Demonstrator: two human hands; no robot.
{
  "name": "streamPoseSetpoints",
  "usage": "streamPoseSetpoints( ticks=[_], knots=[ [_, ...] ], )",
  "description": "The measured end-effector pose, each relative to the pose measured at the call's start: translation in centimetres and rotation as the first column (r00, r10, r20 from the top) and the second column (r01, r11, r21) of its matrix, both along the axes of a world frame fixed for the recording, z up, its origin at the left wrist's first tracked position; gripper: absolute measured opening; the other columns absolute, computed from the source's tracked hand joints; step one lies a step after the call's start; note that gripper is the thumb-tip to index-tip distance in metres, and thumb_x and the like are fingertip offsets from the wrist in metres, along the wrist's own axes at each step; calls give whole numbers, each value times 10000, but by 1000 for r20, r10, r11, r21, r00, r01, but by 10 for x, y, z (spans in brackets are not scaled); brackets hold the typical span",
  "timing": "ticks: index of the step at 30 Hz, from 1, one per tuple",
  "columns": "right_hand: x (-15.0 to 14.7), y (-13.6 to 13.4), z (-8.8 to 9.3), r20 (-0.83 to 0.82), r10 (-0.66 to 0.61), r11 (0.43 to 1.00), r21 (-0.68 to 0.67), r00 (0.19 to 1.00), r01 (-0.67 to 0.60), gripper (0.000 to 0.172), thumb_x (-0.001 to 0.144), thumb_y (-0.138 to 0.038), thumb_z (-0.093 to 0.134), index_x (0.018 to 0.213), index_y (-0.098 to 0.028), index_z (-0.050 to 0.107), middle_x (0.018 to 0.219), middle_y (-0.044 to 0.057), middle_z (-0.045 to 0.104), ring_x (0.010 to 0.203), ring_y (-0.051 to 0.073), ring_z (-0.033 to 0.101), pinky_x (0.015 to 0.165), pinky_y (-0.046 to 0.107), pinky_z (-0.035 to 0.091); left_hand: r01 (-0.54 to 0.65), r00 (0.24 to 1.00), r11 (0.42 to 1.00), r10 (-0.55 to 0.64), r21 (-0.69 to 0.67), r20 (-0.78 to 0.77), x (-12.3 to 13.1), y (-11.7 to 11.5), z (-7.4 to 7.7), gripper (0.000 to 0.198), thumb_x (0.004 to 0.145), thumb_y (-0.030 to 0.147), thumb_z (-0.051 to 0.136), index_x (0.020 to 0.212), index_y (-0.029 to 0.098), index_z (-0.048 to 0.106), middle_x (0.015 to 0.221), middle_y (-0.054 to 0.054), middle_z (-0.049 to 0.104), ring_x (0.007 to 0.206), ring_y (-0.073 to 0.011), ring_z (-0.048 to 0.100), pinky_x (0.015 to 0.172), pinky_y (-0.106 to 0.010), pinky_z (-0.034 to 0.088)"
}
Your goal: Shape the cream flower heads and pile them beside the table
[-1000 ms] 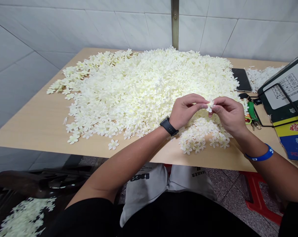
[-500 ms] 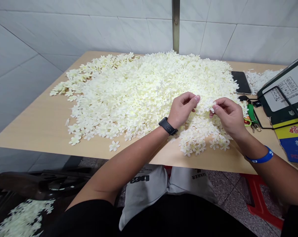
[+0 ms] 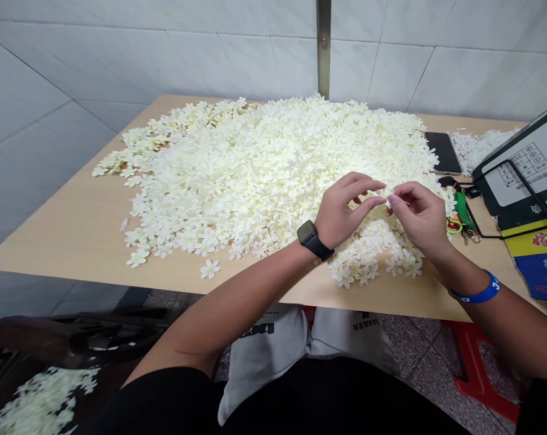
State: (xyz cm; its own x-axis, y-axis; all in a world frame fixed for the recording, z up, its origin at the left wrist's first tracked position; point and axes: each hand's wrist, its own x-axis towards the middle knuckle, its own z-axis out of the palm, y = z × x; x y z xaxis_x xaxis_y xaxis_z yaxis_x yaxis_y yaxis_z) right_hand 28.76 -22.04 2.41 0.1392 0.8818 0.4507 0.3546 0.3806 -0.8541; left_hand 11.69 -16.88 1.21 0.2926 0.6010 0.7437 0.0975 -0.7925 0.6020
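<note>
A broad heap of white artificial flowers (image 3: 264,175), pale yellow at their centres, covers much of the table. Over its right part, my right hand (image 3: 420,214) is closed, pinching a single white artificial flower (image 3: 384,193) between thumb and fingertips. From the other side, my left hand (image 3: 350,202) has its thumb and fingertips at the same flower's petals, its fingers fairly straight. Both hands partly hide this flower. Below them, a smaller group of loose flowers (image 3: 361,263) lies toward the table's front edge.
Right of the heap lie a phone (image 3: 443,152), keys with a green tag (image 3: 462,208) and a pile of small white pieces (image 3: 482,148). A dark green box (image 3: 522,175) stands at the right edge. One flower (image 3: 210,269) lies alone near the front of the wooden table (image 3: 74,241).
My left hand has moved right, its fingers stretching out to the flower in my right hand. The right hand has stayed almost in place.
</note>
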Motion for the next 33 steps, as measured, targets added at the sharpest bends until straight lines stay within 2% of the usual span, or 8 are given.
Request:
streamPoseSetpoints(
  ticks=[5,8,13,19,24,26,28,33],
  knots=[
    [2,-2,-1,31,63,998,11,998,-63,77,899,-259,684,832,-226,666,715,-10,638,624,120,611,616,282,542,-8,1000,990,7,-144,-5,1,2,-1,108,941,260,690,856,195,703,872,-12,724,816,-109,654,668,-226,531],
    [4,0,-3,10,61,998,-2,998,-61,71,906,-265,680,847,-228,668,720,-9,647,631,123,623,624,286,547,6,1000,974,0,-228,26,1,2,-1,164,951,304,677,839,186,655,853,-12,701,784,-106,626,656,-232,508],
    [6,3,-4,-19,76,996,-41,997,-76,35,909,-237,658,886,-232,684,720,-13,655,639,124,642,637,286,553,13,1000,962,-6,-274,27,0,2,-3,306,1011,401,562,790,190,573,812,-20,647,776,-125,588,684,-274,491],
    [6,3,-3,-53,66,994,-85,996,-70,65,905,-253,667,846,-228,678,703,-13,653,631,120,633,635,282,543,-21,1000,970,17,-244,-21,-1,3,-4,252,1040,382,494,877,202,561,907,-46,662,854,-145,614,744,-296,522],
    [5,4,-2,-62,33,993,-107,998,-40,168,879,-334,732,777,-233,644,629,-25,623,566,117,588,578,280,503,-87,994,994,83,-62,-67,-2,1,-3,157,1032,326,514,1028,214,624,1091,-73,686,1064,-179,624,867,-334,535],
    [5,4,-2,-53,29,993,-112,998,-35,210,874,-382,743,770,-235,635,620,-26,620,558,119,583,569,285,498,-68,996,998,67,-17,-67,-1,0,-2,164,1012,358,569,1000,217,652,1050,-61,699,1040,-177,636,867,-337,540],
    [5,4,-2,-44,39,992,-115,998,-43,235,873,-420,741,776,-235,635,624,-25,624,563,123,589,570,290,500,-15,997,1000,13,-26,-71,0,-2,-2,170,994,376,608,996,220,675,1017,-47,715,966,-157,656,816,-313,552],
    [6,3,-2,-25,83,991,-101,996,-85,247,871,-452,738,806,-229,653,642,-18,642,584,128,605,589,296,512,2,999,996,-7,-92,-49,2,-3,-2,95,970,264,649,909,206,693,917,-17,731,867,-118,661,723,-249,544]
  ],
)
